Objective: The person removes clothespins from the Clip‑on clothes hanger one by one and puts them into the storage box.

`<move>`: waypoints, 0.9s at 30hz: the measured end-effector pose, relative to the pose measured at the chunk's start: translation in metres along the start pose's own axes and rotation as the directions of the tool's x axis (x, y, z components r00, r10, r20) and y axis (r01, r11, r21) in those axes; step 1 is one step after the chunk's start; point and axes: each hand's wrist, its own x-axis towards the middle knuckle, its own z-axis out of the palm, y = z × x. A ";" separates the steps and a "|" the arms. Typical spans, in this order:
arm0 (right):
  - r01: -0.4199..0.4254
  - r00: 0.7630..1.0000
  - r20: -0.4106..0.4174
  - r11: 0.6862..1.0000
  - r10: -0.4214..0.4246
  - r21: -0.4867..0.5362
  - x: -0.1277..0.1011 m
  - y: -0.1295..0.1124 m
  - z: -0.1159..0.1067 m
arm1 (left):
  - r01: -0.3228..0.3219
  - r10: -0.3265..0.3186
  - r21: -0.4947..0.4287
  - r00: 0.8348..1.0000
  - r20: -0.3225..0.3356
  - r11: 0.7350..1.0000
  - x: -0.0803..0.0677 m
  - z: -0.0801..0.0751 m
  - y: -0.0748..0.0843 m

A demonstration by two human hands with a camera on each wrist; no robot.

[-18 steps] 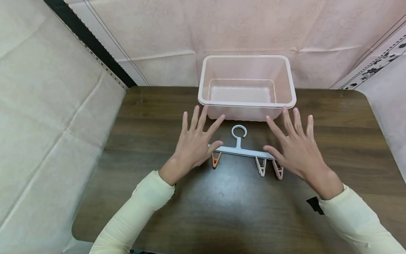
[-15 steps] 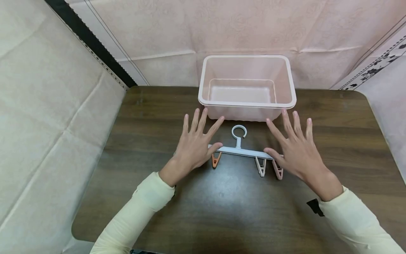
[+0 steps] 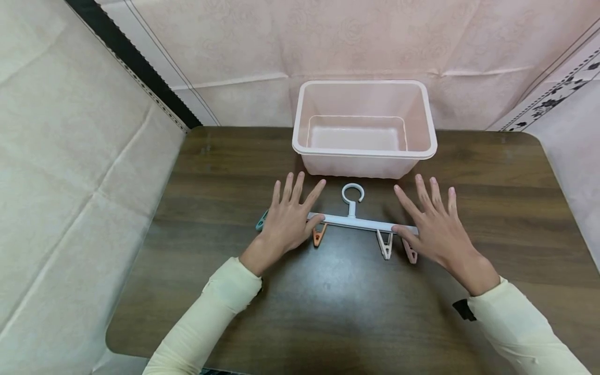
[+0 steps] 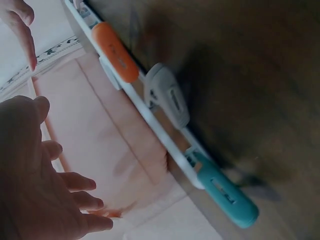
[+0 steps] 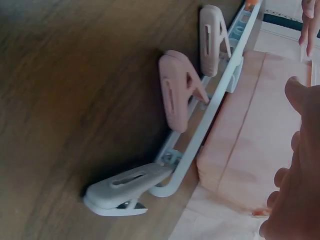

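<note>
A pale blue clip hanger [image 3: 361,223] lies on the table, its hook [image 3: 352,190] pointing toward the bin. Along its bar sit several clothes clips: teal [image 3: 260,221], orange [image 3: 319,235], white [image 3: 385,245] and pink [image 3: 410,252]. The left wrist view shows a grey clip [image 4: 170,97] between orange and teal; a pale grey clip [image 5: 125,187] ends the bar in the right wrist view. With fingers spread, my left hand [image 3: 285,221] is over the hanger's left part, hiding some of it. My right hand [image 3: 437,229], also spread, overlaps the right end. Both hold nothing.
Behind the hanger stands a pale pink rectangular bin [image 3: 361,165] near the table's back edge. The brown wooden table [image 3: 328,312] has rounded corners. Light cloth [image 3: 244,47] hangs behind and at the sides.
Both hands have drawn back slightly toward me, fingertips now farther from the bin. The teal clip has come into view left of my left hand. Hanger and bin stay in place.
</note>
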 end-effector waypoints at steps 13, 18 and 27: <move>0.028 0.993 0.110 0.997 -0.036 0.076 0.001 0.014 0.016 | -0.002 0.001 0.009 0.994 0.106 1.000 0.009 0.014 -0.003; 0.035 0.987 0.152 0.996 -0.047 0.080 0.002 0.017 0.019 | 0.000 -0.001 0.006 0.986 0.168 1.000 0.012 0.020 -0.004; 0.107 0.991 0.073 0.992 -0.112 0.065 0.000 0.022 0.021 | -0.021 0.024 -0.017 0.981 0.191 1.000 0.012 0.023 -0.007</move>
